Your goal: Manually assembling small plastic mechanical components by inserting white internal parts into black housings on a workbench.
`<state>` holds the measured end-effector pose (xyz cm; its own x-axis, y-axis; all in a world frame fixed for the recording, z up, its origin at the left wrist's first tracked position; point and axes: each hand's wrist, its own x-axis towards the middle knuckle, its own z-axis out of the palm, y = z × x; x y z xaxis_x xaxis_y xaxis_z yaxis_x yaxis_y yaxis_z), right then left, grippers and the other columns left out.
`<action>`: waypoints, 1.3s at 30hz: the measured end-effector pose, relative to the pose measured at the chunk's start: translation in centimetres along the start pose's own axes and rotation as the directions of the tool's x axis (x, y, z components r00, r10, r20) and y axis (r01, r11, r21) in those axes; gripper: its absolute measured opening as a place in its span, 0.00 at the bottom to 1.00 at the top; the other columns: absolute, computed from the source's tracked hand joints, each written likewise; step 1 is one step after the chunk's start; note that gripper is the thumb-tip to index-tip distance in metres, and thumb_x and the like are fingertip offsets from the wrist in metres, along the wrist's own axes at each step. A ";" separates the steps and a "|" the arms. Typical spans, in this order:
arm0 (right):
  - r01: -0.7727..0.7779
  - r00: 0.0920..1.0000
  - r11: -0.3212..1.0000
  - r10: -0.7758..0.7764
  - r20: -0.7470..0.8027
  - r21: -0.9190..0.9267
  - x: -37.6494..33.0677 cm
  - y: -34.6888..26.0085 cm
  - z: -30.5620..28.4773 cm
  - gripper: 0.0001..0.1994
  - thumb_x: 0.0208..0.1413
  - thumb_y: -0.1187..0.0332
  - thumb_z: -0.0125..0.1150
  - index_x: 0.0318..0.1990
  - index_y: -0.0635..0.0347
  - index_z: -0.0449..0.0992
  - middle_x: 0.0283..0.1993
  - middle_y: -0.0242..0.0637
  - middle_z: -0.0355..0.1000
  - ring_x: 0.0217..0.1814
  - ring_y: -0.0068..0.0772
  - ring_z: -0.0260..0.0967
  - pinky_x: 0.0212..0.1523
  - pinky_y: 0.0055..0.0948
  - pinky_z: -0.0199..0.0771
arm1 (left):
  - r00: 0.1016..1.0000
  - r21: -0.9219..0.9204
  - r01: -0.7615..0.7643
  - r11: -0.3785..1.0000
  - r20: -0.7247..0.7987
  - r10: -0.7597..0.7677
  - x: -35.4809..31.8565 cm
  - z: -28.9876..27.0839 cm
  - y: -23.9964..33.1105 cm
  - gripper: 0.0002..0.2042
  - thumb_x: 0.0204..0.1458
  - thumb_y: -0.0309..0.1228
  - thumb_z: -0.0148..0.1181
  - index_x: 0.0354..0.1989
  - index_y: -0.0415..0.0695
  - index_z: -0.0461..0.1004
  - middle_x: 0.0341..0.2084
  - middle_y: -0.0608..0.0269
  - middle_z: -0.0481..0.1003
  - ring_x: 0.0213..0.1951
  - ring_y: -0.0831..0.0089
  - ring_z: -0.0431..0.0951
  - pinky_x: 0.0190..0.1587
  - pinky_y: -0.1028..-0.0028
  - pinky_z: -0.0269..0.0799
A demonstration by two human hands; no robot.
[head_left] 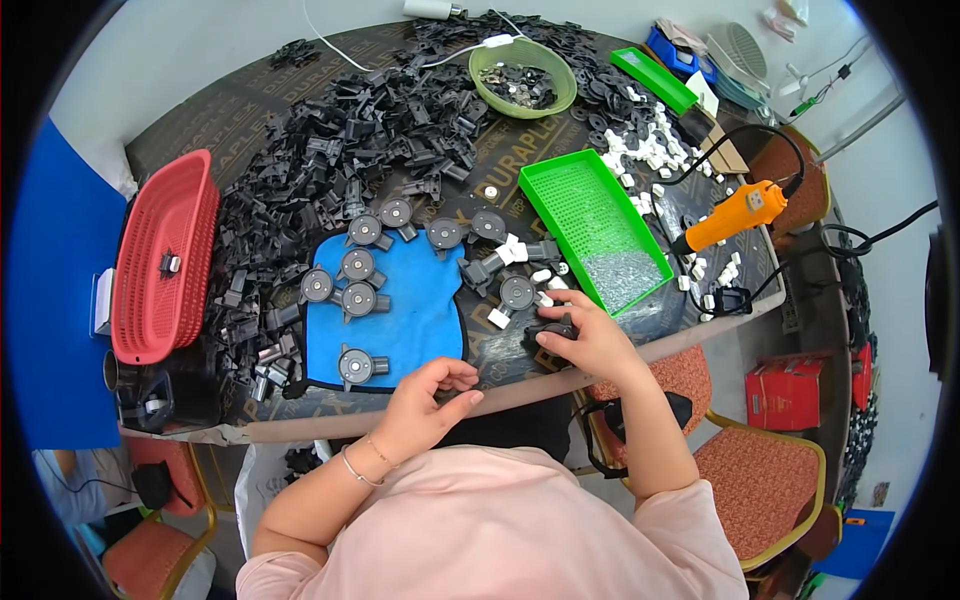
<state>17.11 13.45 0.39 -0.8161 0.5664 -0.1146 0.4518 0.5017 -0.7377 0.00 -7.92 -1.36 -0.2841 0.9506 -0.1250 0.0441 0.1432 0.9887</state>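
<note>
right hand [590, 338] fingers grasping black plastic part [548, 330] | left hand [432, 395] loosely curled, empty | part light, rigid; hold by body

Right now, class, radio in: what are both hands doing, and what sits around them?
Right hand gripping black plastic part on table. Left hand empty at table edge, fingers curled. Assembled round parts on blue mat; green tray beside.

Black parts [330, 160]: matt moulded plastic. Blue mat [420, 310]: soft cloth, matt. Green tray [590, 215]: glossy plastic, finely gridded. Red basket [160, 260]: woven-mesh plastic.
</note>
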 end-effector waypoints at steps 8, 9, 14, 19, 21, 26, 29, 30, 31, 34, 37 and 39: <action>-0.038 0.958 0.981 -0.019 0.288 0.192 -1.2 -0.2 0.4 0.18 0.49 0.66 0.68 0.48 0.60 0.79 0.60 0.40 0.67 0.60 0.34 0.66 0.56 0.30 0.66 | 1.000 0.033 0.004 0.999 -0.030 -0.003 -0.3 -0.4 -0.3 0.13 0.52 0.24 0.63 0.45 0.39 0.72 0.39 0.61 0.77 0.41 0.75 0.77 0.47 0.76 0.72; -0.035 0.948 0.982 -0.027 0.317 0.186 -1.1 -1.0 0.8 0.16 0.49 0.66 0.68 0.46 0.58 0.79 0.61 0.40 0.66 0.58 0.33 0.67 0.53 0.29 0.68 | 0.999 0.034 0.009 0.999 -0.031 -0.008 -0.2 -0.4 -0.2 0.13 0.52 0.24 0.63 0.45 0.39 0.72 0.39 0.61 0.77 0.41 0.75 0.77 0.47 0.76 0.72; -0.029 0.946 0.992 -0.013 0.323 0.124 -0.9 -3.2 0.3 0.14 0.47 0.67 0.69 0.43 0.56 0.79 0.60 0.37 0.65 0.52 0.33 0.68 0.47 0.28 0.70 | 0.997 0.087 -0.017 0.996 -0.075 0.024 -0.2 -0.8 0.8 0.11 0.50 0.25 0.64 0.42 0.38 0.73 0.37 0.61 0.78 0.40 0.75 0.77 0.46 0.75 0.72; 0.242 0.956 0.968 -0.249 0.153 0.068 -0.4 -4.2 0.2 0.15 0.47 0.72 0.68 0.45 0.58 0.76 0.47 0.38 0.67 0.46 0.38 0.69 0.45 0.29 0.70 | 0.989 0.099 -0.058 0.993 -0.131 0.071 -0.6 -1.5 0.6 0.11 0.50 0.25 0.64 0.42 0.38 0.74 0.36 0.60 0.78 0.39 0.74 0.77 0.46 0.75 0.72; 0.250 0.959 0.968 -0.242 0.147 -0.037 0.1 -4.5 1.0 0.15 0.50 0.72 0.66 0.45 0.60 0.73 0.43 0.43 0.68 0.44 0.45 0.70 0.44 0.33 0.71 | 0.988 0.095 -0.059 0.994 -0.136 0.072 -0.7 -1.6 0.8 0.11 0.50 0.25 0.64 0.42 0.38 0.74 0.36 0.60 0.78 0.39 0.74 0.77 0.45 0.74 0.72; 0.195 0.955 0.967 -0.150 0.254 -0.162 0.9 -5.0 1.8 0.14 0.51 0.70 0.64 0.45 0.61 0.70 0.44 0.46 0.68 0.44 0.52 0.70 0.43 0.40 0.71 | 0.980 0.190 -0.095 0.977 -0.155 0.126 -1.5 -2.7 1.7 0.11 0.50 0.24 0.64 0.41 0.39 0.74 0.36 0.60 0.78 0.39 0.73 0.77 0.45 0.74 0.72; 0.178 0.930 0.946 -0.072 0.361 -0.271 1.7 -6.3 1.5 0.14 0.52 0.69 0.63 0.44 0.62 0.67 0.45 0.48 0.67 0.43 0.56 0.71 0.41 0.44 0.71 | 0.969 0.181 -0.116 0.977 -0.194 0.151 -1.8 -3.5 1.6 0.11 0.49 0.23 0.63 0.41 0.39 0.74 0.36 0.60 0.78 0.39 0.72 0.77 0.45 0.74 0.72; 0.203 0.910 0.927 -0.061 0.410 -0.314 2.0 -6.7 1.5 0.14 0.53 0.69 0.62 0.43 0.63 0.66 0.45 0.50 0.67 0.43 0.58 0.71 0.40 0.46 0.71 | 0.969 0.180 -0.114 0.977 -0.195 0.149 -2.0 -3.8 1.7 0.11 0.49 0.23 0.63 0.41 0.39 0.74 0.36 0.60 0.78 0.39 0.72 0.77 0.45 0.74 0.72; 0.206 0.909 0.927 -0.063 0.411 -0.314 2.2 -7.1 1.5 0.14 0.53 0.69 0.62 0.43 0.63 0.66 0.45 0.50 0.67 0.43 0.58 0.71 0.40 0.46 0.71 | 0.965 0.174 -0.127 0.977 -0.207 0.162 -2.1 -4.0 1.8 0.10 0.49 0.23 0.63 0.41 0.39 0.74 0.36 0.60 0.77 0.40 0.72 0.77 0.45 0.74 0.72; 0.189 0.890 0.889 0.024 0.455 -0.416 2.9 -8.1 2.1 0.14 0.53 0.70 0.61 0.41 0.65 0.64 0.44 0.53 0.66 0.42 0.59 0.71 0.39 0.49 0.70 | 0.953 0.196 -0.131 0.972 -0.247 0.178 -2.6 -4.9 2.2 0.11 0.48 0.22 0.64 0.40 0.39 0.74 0.37 0.59 0.77 0.40 0.71 0.77 0.45 0.74 0.72; 0.212 0.883 0.858 0.037 0.467 -0.469 3.2 -8.4 2.8 0.13 0.53 0.71 0.60 0.40 0.66 0.63 0.43 0.54 0.66 0.42 0.59 0.71 0.38 0.50 0.70 | 0.927 0.282 -0.122 0.952 -0.311 0.211 -3.1 -6.2 2.8 0.12 0.47 0.22 0.64 0.41 0.39 0.74 0.37 0.59 0.76 0.39 0.72 0.77 0.45 0.75 0.71; 0.241 0.879 0.879 -0.017 0.476 -0.413 3.2 -8.2 2.5 0.14 0.53 0.71 0.61 0.42 0.64 0.63 0.44 0.53 0.67 0.41 0.59 0.71 0.39 0.49 0.71 | 0.906 0.398 -0.089 0.913 -0.349 0.240 -3.6 -7.4 2.8 0.16 0.42 0.23 0.67 0.42 0.39 0.73 0.37 0.58 0.76 0.40 0.67 0.76 0.45 0.71 0.71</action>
<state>9.89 9.54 4.41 -0.8969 0.1782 -0.4047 0.3493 0.8468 -0.4012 -5.97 -12.96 2.48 -0.5812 0.7993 0.1527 0.4462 0.1561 0.8812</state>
